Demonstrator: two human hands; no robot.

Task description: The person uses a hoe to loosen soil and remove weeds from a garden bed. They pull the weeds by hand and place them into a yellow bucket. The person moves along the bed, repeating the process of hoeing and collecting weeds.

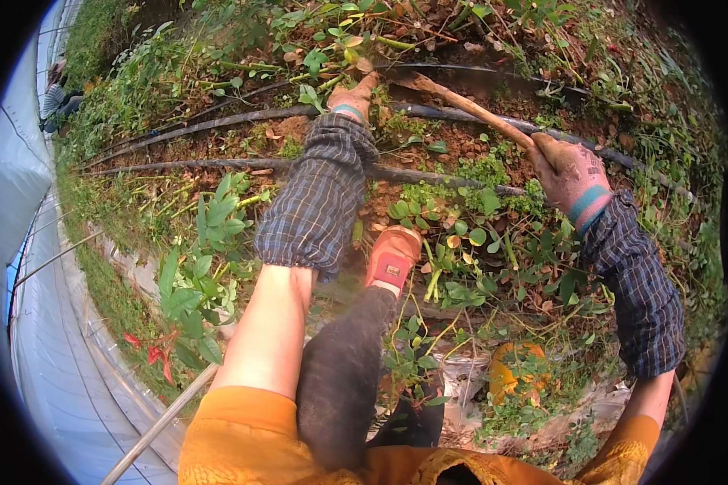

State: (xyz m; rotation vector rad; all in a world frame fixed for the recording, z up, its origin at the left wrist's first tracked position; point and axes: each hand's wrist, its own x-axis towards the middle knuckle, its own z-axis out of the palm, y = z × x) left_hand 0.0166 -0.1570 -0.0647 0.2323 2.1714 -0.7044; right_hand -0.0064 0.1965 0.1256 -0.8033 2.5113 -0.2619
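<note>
My right hand (570, 174), in a soiled pinkish glove with a teal cuff, is closed round the end of a wooden tool handle (481, 113). The handle slants up to the left, and its far end meets the reddish soil, where the tool's head is not clear to see. My left hand (354, 99), gloved alike, reaches down among leaves and stems just left of that end. Its fingers are curled at the ground, and what they grip cannot be made out. Low green weeds (493, 174) grow between the two hands.
Black hoses (259, 164) run across the bed, passing under my left forearm. My red shoe (395, 255) stands on the soil among rose-like plants (194, 295). Plastic sheeting (24, 178) and a pole (158, 428) lie at left. Another person (57, 101) is far left.
</note>
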